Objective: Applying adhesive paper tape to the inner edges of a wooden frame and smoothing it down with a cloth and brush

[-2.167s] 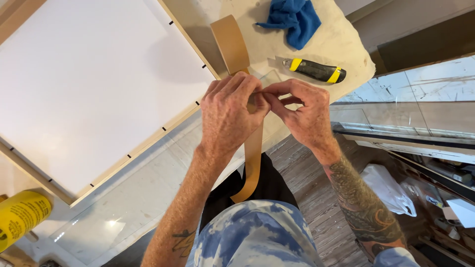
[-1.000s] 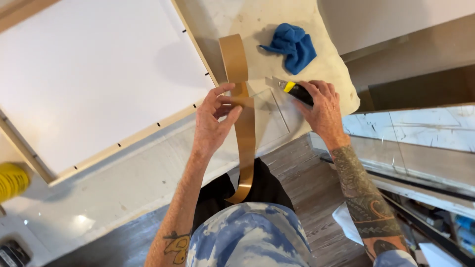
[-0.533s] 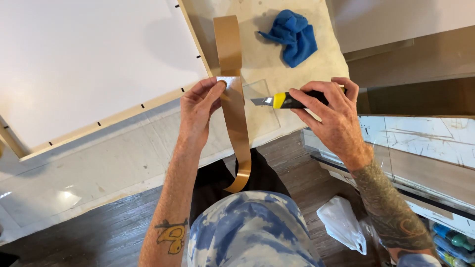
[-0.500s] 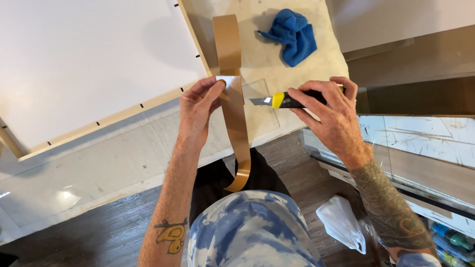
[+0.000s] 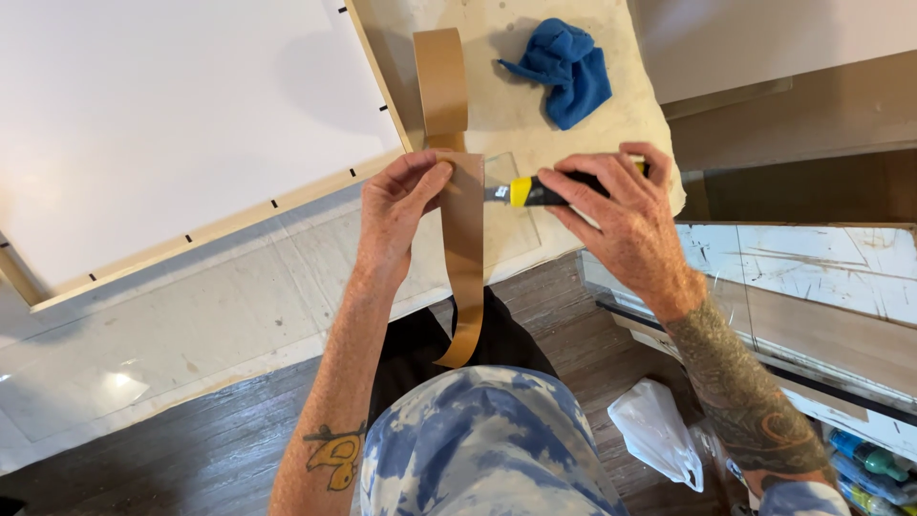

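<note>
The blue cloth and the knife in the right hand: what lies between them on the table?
In the head view, only bare beige table shows between the blue cloth and the knife held by the right hand.

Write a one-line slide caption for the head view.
Left hand pinches a brown tape strip while right hand brings a utility knife to it.

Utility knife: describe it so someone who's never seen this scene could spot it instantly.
Start at the big white panel in its wooden frame, then move right past the brown strip pinched by the left hand. The utility knife is gripped in the right hand, blade toward the strip. Its black-and-yellow body sets it apart from the blue cloth beyond.
</note>
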